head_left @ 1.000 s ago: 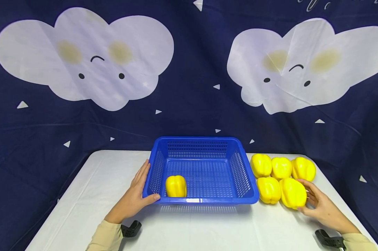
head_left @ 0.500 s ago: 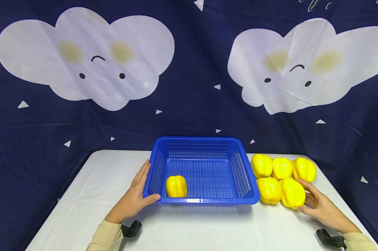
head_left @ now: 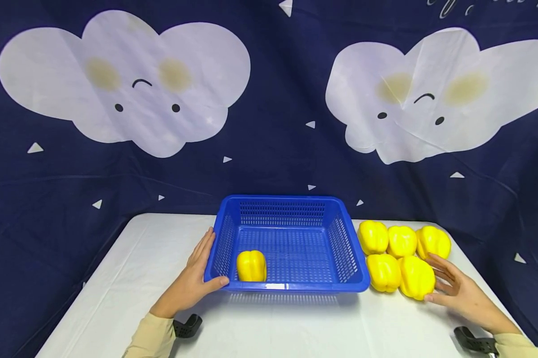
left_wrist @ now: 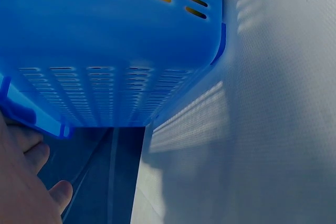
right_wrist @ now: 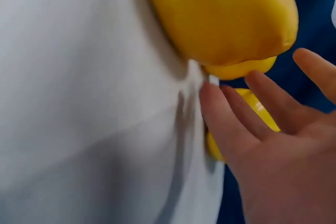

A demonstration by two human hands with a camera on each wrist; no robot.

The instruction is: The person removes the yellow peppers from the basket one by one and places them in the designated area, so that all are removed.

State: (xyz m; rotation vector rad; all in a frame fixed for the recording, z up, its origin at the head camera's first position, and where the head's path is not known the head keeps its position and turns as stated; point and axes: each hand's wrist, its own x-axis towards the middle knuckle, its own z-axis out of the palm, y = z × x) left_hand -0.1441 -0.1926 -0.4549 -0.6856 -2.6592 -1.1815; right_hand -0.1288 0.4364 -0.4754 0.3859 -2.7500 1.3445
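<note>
In the head view my left hand (head_left: 190, 281) rests against the left side of a blue plastic basket (head_left: 295, 286). Its fingers lie straight along the outer wall, and the thumb touches the front rim. One yellow bell pepper (head_left: 251, 266) stands in the basket's front left part. My right hand (head_left: 461, 293) is beside the nearest right yellow bell pepper (head_left: 417, 277), its fingers extended and spread. The right wrist view shows a gap between these fingers (right_wrist: 223, 121) and the large pepper (right_wrist: 226, 17). Nothing is held in that hand.
Several more yellow bell peppers (head_left: 402, 241) sit in two rows right of the basket, on the white-covered table (head_left: 291, 328). Behind the table hangs a dark blue cloth (head_left: 282, 149) with white clouds. Black devices (head_left: 188, 326) are strapped to both wrists.
My right hand has come away slightly from the near right pepper, and its fingers are more spread. The left hand, basket and peppers stay in place.
</note>
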